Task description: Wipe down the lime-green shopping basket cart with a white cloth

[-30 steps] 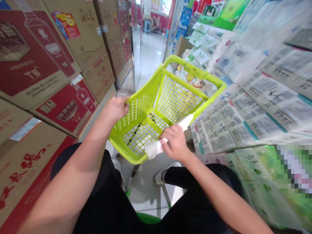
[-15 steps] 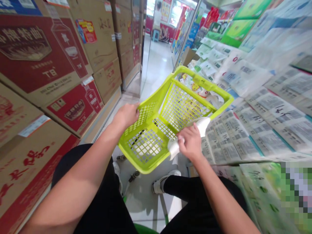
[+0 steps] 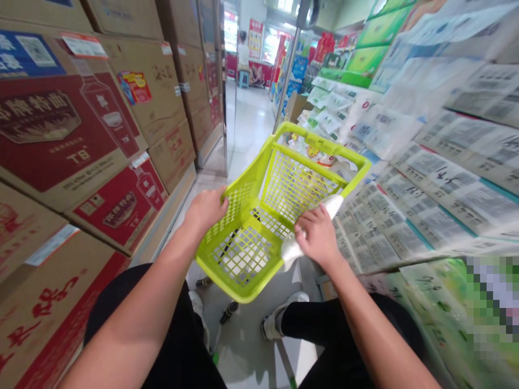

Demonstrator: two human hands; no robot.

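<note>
A yellow-green plastic shopping basket (image 3: pixel 239 294) with lattice walls is tilted in front of my knees. My left hand (image 3: pixel 207 210) is closed over its left rim, fingers curled to the inside. On the right rim, my right hand (image 3: pixel 318 235) presses a white cloth (image 3: pixel 333 208) around the edge. The cloth sticks out on both sides of that hand, and the fingers are bent over it. Through the lattice I see floor and part of the basket's surroundings; nothing is plainly inside it.
Stacked cardboard cartons (image 3: pixel 121 210) line the left side. Packs of paper tissue (image 3: pixel 441 178) rise on the right, with green packs (image 3: pixel 430 302) below. Beyond the basket stands a glass door with a metal frame (image 3: pixel 287 75). Farther off, a person is near a blue stool (image 3: pixel 244 79).
The whole view has shifted a little, so the basket appears slightly lower and to the left. Both hands keep their holds, the right with the cloth at nearly the same part of the rim.
</note>
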